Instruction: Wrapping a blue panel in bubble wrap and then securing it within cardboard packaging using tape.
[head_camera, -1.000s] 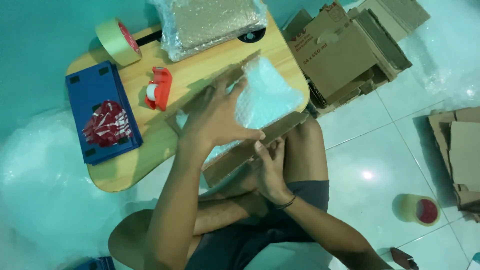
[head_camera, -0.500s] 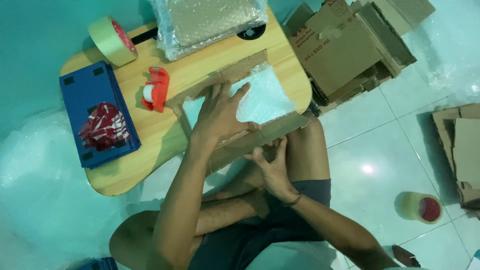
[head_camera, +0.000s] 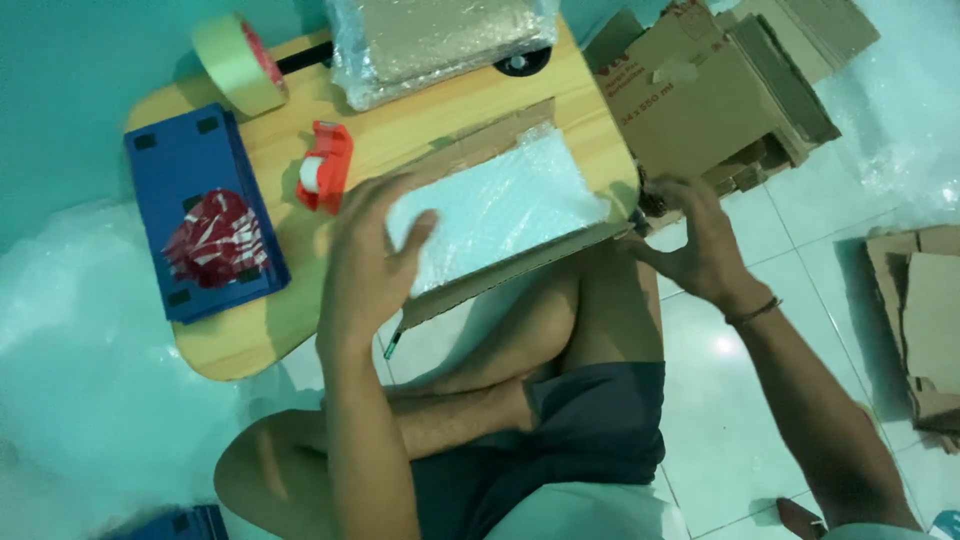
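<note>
The left hand (head_camera: 365, 265) lies flat, fingers spread, on the bubble-wrapped packet (head_camera: 495, 205) in the open cardboard box (head_camera: 500, 270) on the wooden table (head_camera: 250, 330). The right hand (head_camera: 695, 245) (fingers loose, holding nothing) touches the box's end. Farther off sits a red tape dispenser (head_camera: 325, 165).

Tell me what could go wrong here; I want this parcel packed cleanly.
1. The cardboard juts over the table edge, pinned only by the left hand; it may tip toward the lap.
2. The right hand is at the far end, so the bubble wrap could slide.
3. The tape dispenser sits close to the left hand and could get knocked.
</note>
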